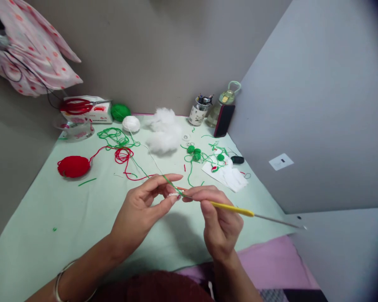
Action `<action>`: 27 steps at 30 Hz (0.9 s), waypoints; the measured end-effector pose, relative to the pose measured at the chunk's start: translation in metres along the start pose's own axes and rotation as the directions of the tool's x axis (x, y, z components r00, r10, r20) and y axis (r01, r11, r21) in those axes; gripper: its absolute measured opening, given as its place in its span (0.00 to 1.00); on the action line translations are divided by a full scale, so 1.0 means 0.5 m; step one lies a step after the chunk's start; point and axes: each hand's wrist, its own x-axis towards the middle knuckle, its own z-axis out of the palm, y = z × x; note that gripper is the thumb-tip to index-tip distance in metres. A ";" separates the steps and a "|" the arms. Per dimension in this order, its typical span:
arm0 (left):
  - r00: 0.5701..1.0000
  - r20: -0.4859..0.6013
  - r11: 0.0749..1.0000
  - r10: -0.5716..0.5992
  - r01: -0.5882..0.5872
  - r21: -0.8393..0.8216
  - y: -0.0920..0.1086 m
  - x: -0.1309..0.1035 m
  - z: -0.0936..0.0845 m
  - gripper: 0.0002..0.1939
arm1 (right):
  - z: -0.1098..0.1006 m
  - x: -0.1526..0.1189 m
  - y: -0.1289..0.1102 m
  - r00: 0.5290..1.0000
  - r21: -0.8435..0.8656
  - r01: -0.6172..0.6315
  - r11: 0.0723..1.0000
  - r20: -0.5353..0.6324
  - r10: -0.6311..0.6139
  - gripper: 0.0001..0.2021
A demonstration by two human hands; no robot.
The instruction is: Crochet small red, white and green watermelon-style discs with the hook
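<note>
Between thumb and fingers my left hand (148, 201) pinches a small piece of crochet work (174, 194), whitish where it shows and partly hidden by the fingertips. Green yarn (167, 179) runs over the raised left index finger toward the work. My right hand (219, 214) grips a crochet hook (236, 209) with a yellow handle. The hook's far metal end points right, and its working tip meets the piece at the left fingertips. A ball of red yarn (74, 166) lies at the left, its strand leading toward my hands. The white yarn ball (131, 123) sits farther back.
White stuffing (164, 132) lies at the back middle. Small green crocheted balls (196, 154) and paper scraps (231, 176) are at the right. A phone (224, 121) leans by a bottle (227, 97) and pen cup (199, 112). Red scissors (78, 106) rest on a box (102, 112).
</note>
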 end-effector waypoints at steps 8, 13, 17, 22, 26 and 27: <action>0.999 -0.025 0.998 0.026 -0.024 0.056 -0.003 -0.005 0.004 0.14 | 0.012 -0.009 0.002 0.993 -0.086 0.112 0.990 -0.012 -0.113 0.16; 0.999 -0.026 0.998 -0.027 0.025 -0.052 -0.009 -0.012 0.009 0.16 | 0.027 -0.016 0.011 0.983 -0.068 0.149 0.987 -0.099 -0.155 0.14; 0.999 -0.020 0.992 -0.034 0.031 -0.119 -0.006 -0.011 0.009 0.15 | 0.032 -0.020 0.013 0.984 0.048 0.052 0.997 -0.171 -0.043 0.12; 0.999 -0.002 0.988 -0.038 0.037 -0.151 -0.003 -0.009 0.012 0.16 | 0.036 -0.018 0.009 0.978 0.156 -0.023 0.987 -0.199 0.054 0.10; 0.997 0.011 0.982 -0.072 0.073 -0.176 -0.012 -0.014 0.020 0.18 | 0.040 -0.019 0.011 0.979 0.004 0.004 1.000 -0.204 -0.003 0.10; 0.997 0.010 0.981 -0.082 0.083 -0.178 -0.015 -0.014 0.020 0.19 | 0.040 -0.018 0.013 0.980 -0.017 -0.001 1.000 -0.197 -0.002 0.10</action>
